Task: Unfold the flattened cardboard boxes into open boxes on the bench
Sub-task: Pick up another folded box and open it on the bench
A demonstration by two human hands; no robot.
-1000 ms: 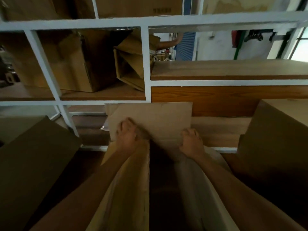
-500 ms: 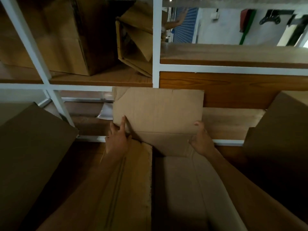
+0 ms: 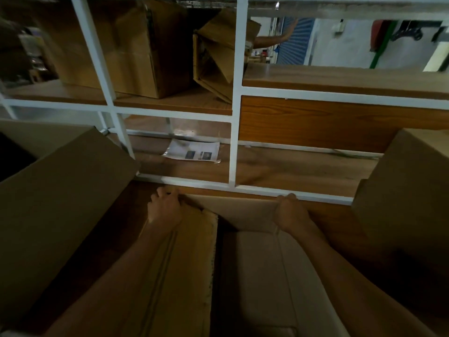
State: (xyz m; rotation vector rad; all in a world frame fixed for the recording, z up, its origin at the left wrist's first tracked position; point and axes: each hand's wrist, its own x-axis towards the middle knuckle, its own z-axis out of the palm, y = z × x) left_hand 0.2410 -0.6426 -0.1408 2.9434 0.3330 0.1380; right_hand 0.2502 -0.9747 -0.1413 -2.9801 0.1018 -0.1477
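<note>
A white shelf frame (image 3: 235,142) fills the upper picture, its bottom rail just beyond the hands. Below it, on the dark wooden bench (image 3: 335,222), a large box (image 3: 60,198) at left and another box (image 3: 408,190) at right leave a narrow gap. At lower centre in that gap stands the half-opened cardboard box (image 3: 184,276), pale brown, side flaps raised. The left hand (image 3: 165,210) and right hand (image 3: 290,215) each curl over its far flap's top edge, gripping it. A printed sheet (image 3: 192,152) lies behind the rail.
</note>
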